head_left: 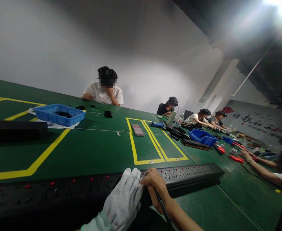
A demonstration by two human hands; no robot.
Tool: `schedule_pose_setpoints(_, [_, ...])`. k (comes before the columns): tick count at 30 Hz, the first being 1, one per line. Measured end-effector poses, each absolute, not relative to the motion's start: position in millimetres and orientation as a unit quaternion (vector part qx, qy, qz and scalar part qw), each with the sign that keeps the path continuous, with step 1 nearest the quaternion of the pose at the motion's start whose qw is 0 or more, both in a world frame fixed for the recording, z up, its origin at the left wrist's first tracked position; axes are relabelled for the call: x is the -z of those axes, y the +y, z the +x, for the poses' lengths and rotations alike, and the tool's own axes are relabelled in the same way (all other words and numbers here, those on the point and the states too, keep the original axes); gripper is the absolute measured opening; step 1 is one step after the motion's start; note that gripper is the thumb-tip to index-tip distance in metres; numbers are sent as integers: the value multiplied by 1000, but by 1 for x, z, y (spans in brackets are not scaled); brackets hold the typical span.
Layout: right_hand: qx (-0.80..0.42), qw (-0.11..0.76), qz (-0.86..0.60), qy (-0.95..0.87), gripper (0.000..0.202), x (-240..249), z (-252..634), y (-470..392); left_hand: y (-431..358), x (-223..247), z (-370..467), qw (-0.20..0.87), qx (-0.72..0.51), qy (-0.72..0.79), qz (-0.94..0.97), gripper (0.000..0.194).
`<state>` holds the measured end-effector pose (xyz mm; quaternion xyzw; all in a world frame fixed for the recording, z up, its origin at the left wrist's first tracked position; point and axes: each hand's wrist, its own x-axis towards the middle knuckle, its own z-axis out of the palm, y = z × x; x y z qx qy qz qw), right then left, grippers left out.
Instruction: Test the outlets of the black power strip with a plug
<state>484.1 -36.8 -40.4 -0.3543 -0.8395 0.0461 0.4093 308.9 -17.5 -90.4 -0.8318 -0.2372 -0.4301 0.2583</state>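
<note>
A long black power strip (pixel 184 175) with rows of socket slots and small red parts lies across the near side of the table. My left hand (pixel 125 195), in a grey-white work glove, rests on it with fingers stretched out and close together. Right beside it, my bare right hand (pixel 156 186) is closed around a thin black pen-like tool (pixel 163 207). Its tip is near the strip's top by the gloved fingertips, and its rear end trails down below the wrist. What the tip touches is too small to tell.
A blue tray (pixel 59 115) and a black bar (pixel 15 130) are at left. Yellow tape (pixel 135 150) frames a phone-like object (pixel 138 130). A blue bin (pixel 203 137), black parts and red pieces (pixel 236 158) lie at right. Several co-workers sit around the green table (pixel 97 150).
</note>
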Motion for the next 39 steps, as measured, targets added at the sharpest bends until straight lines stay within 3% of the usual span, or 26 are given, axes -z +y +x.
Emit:
schedule_pose_setpoints(1, [-51, 415, -372, -829, 23, 39, 484, -40, -17, 89, 308, 268, 424, -235, -832, 40])
schedule_pose_setpoints(4, [-36, 424, -409, -807, 53, 33, 490, -50, -15, 86, 308, 295, 421, -229, -827, 40])
schedule_pose_setpoints(7, [15, 387, -425, -818, 61, 26, 500, -59, -15, 84, 308, 298, 434, -230, -819, 40])
schedule_pose_setpoints(11, [54, 348, -437, -828, 50, 32, 508, -64, -17, 81, 307, 290, 424, -238, -824, 38])
schedule_pose_setpoints(15, [91, 392, -448, -799, 50, 52, 506, -61, -17, 77, 303, 309, 380, -216, -845, 41])
schedule_pose_setpoints(19, [112, 407, -454, -785, 48, 65, 506, -55, -15, 78, 304, 280, 418, -213, -838, 37])
schedule_pose_setpoints(27, [111, 406, -466, -778, 45, 77, 510, -50, -13, 82, 307, 265, 421, -200, -844, 21])
schedule_pose_setpoints(39, [96, 425, -467, -769, 40, 72, 506, -47, -14, 80, 307, 267, 435, -197, -837, 27])
